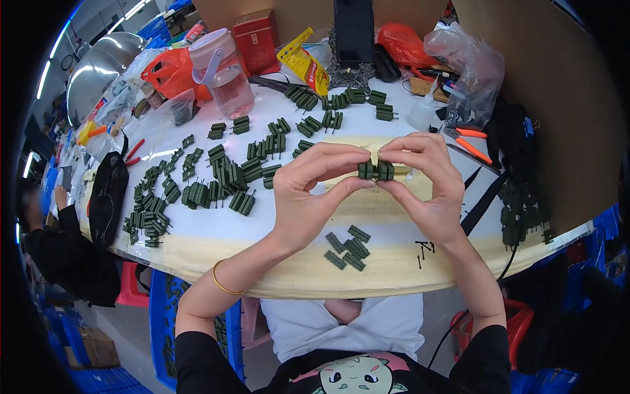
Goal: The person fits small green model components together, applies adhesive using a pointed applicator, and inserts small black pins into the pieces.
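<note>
In front of me, above the table, my left hand (303, 190) and my right hand (430, 187) meet at the fingertips. Between thumbs and fingers they pinch a small dark green ribbed plastic part (376, 171), its left side in my left hand and its right side in my right. Whether it is one piece or two joined is hard to make out. Below lie several loose green plastic bars (354, 248) in a small pile. Near my right forearm are several thin black pins (424, 248).
Many grouped green parts (226, 174) spread over the left and middle of the table (289, 279). Farther back stand a pink-lidded water jug (230, 79), a red box (256, 41) and a dark phone-like screen (354, 29). Orange-handled pliers (474, 148) lie right; a blue crate (159, 328) stands below left.
</note>
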A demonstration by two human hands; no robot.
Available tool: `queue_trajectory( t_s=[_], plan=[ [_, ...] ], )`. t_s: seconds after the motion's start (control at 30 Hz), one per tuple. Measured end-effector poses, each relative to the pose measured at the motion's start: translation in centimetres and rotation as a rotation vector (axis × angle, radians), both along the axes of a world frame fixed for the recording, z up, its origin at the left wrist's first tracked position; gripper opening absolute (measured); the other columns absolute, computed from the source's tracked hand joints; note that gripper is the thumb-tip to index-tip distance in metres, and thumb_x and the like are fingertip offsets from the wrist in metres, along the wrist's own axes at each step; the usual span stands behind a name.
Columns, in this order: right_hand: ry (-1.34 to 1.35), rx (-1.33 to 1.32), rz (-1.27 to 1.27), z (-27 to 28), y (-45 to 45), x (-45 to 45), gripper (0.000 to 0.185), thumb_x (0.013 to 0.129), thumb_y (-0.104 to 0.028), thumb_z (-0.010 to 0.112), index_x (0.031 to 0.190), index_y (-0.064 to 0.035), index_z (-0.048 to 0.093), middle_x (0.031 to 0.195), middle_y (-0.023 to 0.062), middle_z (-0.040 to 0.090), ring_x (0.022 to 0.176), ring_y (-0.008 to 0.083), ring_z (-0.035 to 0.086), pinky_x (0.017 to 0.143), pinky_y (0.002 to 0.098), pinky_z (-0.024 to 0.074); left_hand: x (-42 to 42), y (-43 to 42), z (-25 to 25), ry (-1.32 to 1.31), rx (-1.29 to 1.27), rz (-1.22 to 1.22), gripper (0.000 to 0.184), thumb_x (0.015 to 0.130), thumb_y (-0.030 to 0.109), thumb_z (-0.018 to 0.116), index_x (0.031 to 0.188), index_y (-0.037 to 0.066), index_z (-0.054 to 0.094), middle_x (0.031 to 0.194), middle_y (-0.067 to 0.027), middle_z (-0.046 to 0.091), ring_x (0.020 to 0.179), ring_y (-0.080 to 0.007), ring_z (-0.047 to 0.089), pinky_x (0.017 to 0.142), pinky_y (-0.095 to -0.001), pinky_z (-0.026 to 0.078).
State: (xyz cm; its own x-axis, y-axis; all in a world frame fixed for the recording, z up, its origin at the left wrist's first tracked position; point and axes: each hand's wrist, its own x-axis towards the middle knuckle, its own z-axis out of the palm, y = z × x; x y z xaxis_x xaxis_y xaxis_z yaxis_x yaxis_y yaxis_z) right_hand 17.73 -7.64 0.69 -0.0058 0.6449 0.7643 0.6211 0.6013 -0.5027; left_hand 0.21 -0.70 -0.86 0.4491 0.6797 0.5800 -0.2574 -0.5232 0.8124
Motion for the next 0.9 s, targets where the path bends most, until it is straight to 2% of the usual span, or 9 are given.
queue_trajectory(
  t_s=[0.23,0.37,0.53,0.7,0.9],
  plan=[
    [0.005,-0.058,0.121,-0.08,-0.05,0.72,0.031,0.065,0.003,0.073,0.094,-0.0062,0.071,0.096,0.0028,0.065,0.094,0.0201,0.052,0.085,0.0309,0.0429,-0.14,-0.27,-0.22,0.023,-0.021,-0.033,0.035,0.072,-0.006,0.075,0.106,0.003,0.071,0.106,-0.0085,0.067,0.090,-0.0155,0.064,0.084,-0.0250,0.055],
    [0.040,-0.107,0.186,-0.28,-0.11,0.97,0.027,0.064,0.004,0.073,0.089,-0.0056,0.068,0.087,0.0023,0.062,0.087,0.0197,0.050,0.080,0.0298,0.0417,-0.10,-0.62,0.03,0.075,0.140,-0.001,0.035,0.071,-0.005,0.075,0.104,0.003,0.073,0.104,-0.0081,0.069,0.090,-0.0160,0.064,0.081,-0.0252,0.053],
    [0.003,-0.088,0.218,-0.14,-0.36,0.78,0.024,0.063,0.005,0.073,0.083,-0.0054,0.065,0.080,0.0018,0.057,0.080,0.0189,0.047,0.074,0.0289,0.0395,-0.45,-0.50,-0.25,0.068,0.175,-0.061,0.033,0.067,-0.009,0.075,0.099,0.002,0.073,0.102,-0.0120,0.069,0.091,-0.0199,0.065,0.083,-0.0278,0.053],
    [0.005,-0.087,0.260,-0.17,-0.46,0.79,0.024,0.062,0.006,0.073,0.080,-0.0055,0.063,0.078,0.0018,0.054,0.078,0.0188,0.045,0.072,0.0287,0.0384,-0.39,-0.73,-0.35,0.055,0.149,-0.073,0.030,0.069,-0.006,0.075,0.098,0.004,0.075,0.101,-0.0085,0.070,0.090,-0.0165,0.064,0.080,-0.0254,0.051],
    [-0.002,-0.095,0.268,-0.16,-0.50,0.80,0.024,0.062,0.007,0.073,0.081,-0.0054,0.063,0.078,0.0020,0.054,0.077,0.0188,0.045,0.071,0.0283,0.0382,-0.47,-0.84,-0.58,0.075,0.146,-0.053,0.030,0.069,-0.006,0.075,0.098,0.004,0.075,0.101,-0.0090,0.070,0.090,-0.0168,0.064,0.080,-0.0254,0.051]
  ],
)
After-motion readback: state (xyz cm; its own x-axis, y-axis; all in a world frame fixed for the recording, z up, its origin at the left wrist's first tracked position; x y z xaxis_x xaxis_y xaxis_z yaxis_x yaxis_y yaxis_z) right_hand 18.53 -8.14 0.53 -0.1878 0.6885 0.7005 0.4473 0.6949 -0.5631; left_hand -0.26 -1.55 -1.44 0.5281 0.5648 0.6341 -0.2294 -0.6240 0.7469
